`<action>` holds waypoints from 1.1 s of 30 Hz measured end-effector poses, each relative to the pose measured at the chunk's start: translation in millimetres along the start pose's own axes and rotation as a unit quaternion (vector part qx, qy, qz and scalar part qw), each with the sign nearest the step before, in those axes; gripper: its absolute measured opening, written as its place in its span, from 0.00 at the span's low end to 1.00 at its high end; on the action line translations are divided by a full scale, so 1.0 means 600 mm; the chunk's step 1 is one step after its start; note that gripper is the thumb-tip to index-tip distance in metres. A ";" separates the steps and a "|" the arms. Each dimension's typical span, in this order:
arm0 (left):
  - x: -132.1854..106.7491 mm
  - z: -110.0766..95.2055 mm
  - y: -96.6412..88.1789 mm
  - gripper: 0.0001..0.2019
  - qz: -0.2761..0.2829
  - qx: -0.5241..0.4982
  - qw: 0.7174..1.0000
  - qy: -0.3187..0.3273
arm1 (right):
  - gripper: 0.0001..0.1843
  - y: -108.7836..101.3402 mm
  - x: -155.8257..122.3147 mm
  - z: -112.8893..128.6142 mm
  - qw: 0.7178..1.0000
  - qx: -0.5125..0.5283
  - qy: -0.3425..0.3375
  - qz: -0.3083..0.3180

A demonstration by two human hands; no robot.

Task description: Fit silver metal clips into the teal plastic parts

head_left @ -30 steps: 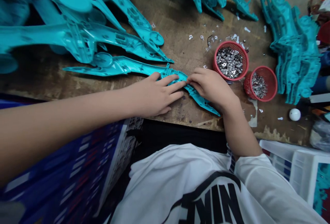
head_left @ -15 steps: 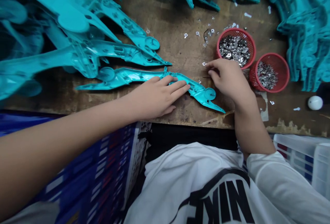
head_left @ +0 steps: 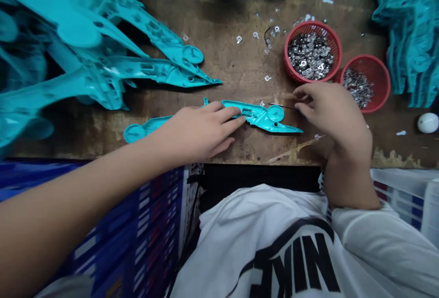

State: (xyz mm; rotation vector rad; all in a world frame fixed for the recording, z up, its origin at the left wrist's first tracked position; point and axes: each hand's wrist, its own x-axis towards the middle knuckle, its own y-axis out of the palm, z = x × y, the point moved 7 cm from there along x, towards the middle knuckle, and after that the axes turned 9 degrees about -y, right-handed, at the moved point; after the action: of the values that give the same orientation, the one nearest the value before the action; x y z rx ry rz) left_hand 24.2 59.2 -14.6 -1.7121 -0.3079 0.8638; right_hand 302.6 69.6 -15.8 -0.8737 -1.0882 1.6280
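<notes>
A long turquoise plastic part (head_left: 270, 119), with a round disc near its pointed right end, lies along the table's near side. My left hand (head_left: 206, 129) rests across its middle, fingers bent over the part and holding it against the table; the thumb lies beside it. Below the baskets, my right hand (head_left: 332, 106) pinches a thin metal rod (head_left: 286, 106) between thumb and fingers. The rod points left and its tip is just above the disc. A small metal clip (head_left: 262, 103) shows at the part's upper edge; whether it touches the part I cannot tell.
Two red baskets hold small metal pieces: a larger one (head_left: 286, 60) and a smaller one (head_left: 384, 83). Loose clips (head_left: 267, 78) lie scattered. Similar turquoise parts are piled at left (head_left: 78, 35), far side and right (head_left: 408, 37). A white ball (head_left: 428, 123) sits at the right edge.
My right hand has moved right and slightly down, and the rod in it now shows clearly. The turquoise part has turned under my left hand, its right end rising. The view has shifted slightly.
</notes>
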 end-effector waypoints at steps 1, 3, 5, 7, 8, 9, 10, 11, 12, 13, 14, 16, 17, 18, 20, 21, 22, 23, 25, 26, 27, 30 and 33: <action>-0.001 0.002 -0.004 0.25 -0.010 -0.002 1.000 0.003 | 0.14 0.004 -0.016 -0.003 1.000 -0.014 0.004 -0.004; -0.001 0.007 -0.013 0.21 -0.031 -0.015 0.999 0.010 | 0.13 0.018 -0.045 -0.009 0.999 -0.027 0.016 -0.007; -0.001 0.013 -0.022 0.20 -0.052 -0.040 0.998 0.013 | 0.12 0.025 -0.068 -0.011 0.999 -0.024 0.035 -0.025; 0.000 0.024 -0.030 0.21 -0.080 -0.080 0.993 -0.011 | 0.11 0.020 -0.079 0.001 0.997 -0.010 0.043 -0.068; 0.000 0.030 -0.032 0.25 -0.097 -0.102 0.990 -0.031 | 0.11 0.015 -0.080 0.015 0.995 0.001 0.034 -0.090; 0.001 0.034 -0.034 0.29 -0.118 -0.122 0.984 -0.050 | 0.11 0.011 -0.078 0.035 0.994 0.014 0.015 -0.107; 0.001 0.037 -0.033 0.33 -0.139 -0.138 0.978 -0.065 | 0.11 0.010 -0.072 0.057 0.993 0.029 -0.010 -0.112; 0.001 0.036 -0.029 0.38 -0.155 -0.150 0.974 -0.072 | 0.11 0.013 -0.064 0.081 0.993 0.041 -0.037 -0.106; 0.002 0.033 -0.023 0.42 -0.167 -0.156 0.971 -0.070 | 0.12 0.019 -0.054 0.104 0.993 0.046 -0.060 -0.090; 0.003 0.026 -0.016 0.44 -0.175 -0.157 0.970 -0.060 | 0.13 0.029 -0.043 0.122 0.994 0.044 -0.074 -0.071; 0.005 0.019 -0.007 0.45 -0.174 -0.154 0.971 -0.049 | 0.14 0.039 -0.033 0.135 0.995 0.035 -0.079 -0.052; 0.009 0.005 0.014 0.42 -0.154 -0.138 0.978 -0.029 | 0.16 0.058 -0.015 0.146 0.997 0.010 -0.066 -0.025; 0.011 -0.001 0.023 0.40 -0.144 -0.126 0.981 -0.025 | 0.17 0.064 -0.008 0.147 0.998 -0.002 -0.056 -0.019; 0.012 -0.004 0.030 0.38 -0.136 -0.114 0.984 -0.025 | 0.18 0.068 -0.004 0.146 0.999 -0.011 -0.049 -0.015; 0.015 -0.006 0.036 0.37 -0.132 -0.102 0.985 -0.032 | 0.18 0.071 -0.001 0.147 0.999 -0.025 -0.046 -0.014; 0.016 -0.005 0.037 0.36 -0.136 -0.103 0.985 -0.035 | 0.18 0.071 -0.002 0.148 0.998 -0.031 -0.046 -0.014; 0.018 -0.004 0.036 0.36 -0.140 -0.108 0.983 -0.039 | 0.18 0.070 -0.003 0.150 0.998 -0.038 -0.045 -0.014; 0.020 -0.002 0.035 0.35 -0.144 -0.114 0.982 -0.043 | 0.18 0.069 -0.005 0.152 0.998 -0.045 -0.043 -0.011; 0.025 0.003 0.033 0.33 -0.149 -0.124 0.980 -0.048 | 0.18 0.066 -0.007 0.155 0.998 -0.058 -0.035 -0.006; 0.028 0.004 0.032 0.32 -0.149 -0.127 0.979 -0.048 | 0.17 0.065 -0.007 0.155 0.997 -0.063 -0.032 -0.006; 0.030 0.005 0.031 0.31 -0.150 -0.128 0.979 -0.047 | 0.17 0.063 -0.007 0.156 0.997 -0.068 -0.031 -0.007; 0.036 0.007 0.031 0.30 -0.152 -0.125 0.980 -0.041 | 0.16 0.059 -0.003 0.159 0.996 -0.077 -0.045 -0.017; 0.038 0.008 0.031 0.31 -0.164 -0.121 0.978 -0.035 | 0.18 0.063 0.002 0.164 0.995 -0.084 -0.053 -0.001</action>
State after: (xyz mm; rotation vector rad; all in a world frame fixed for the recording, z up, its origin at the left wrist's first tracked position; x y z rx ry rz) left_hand 32.6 70.7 -40.9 -1.7887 -0.7461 0.6623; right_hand 201.4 40.2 -17.1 -0.9018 -1.3137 1.6135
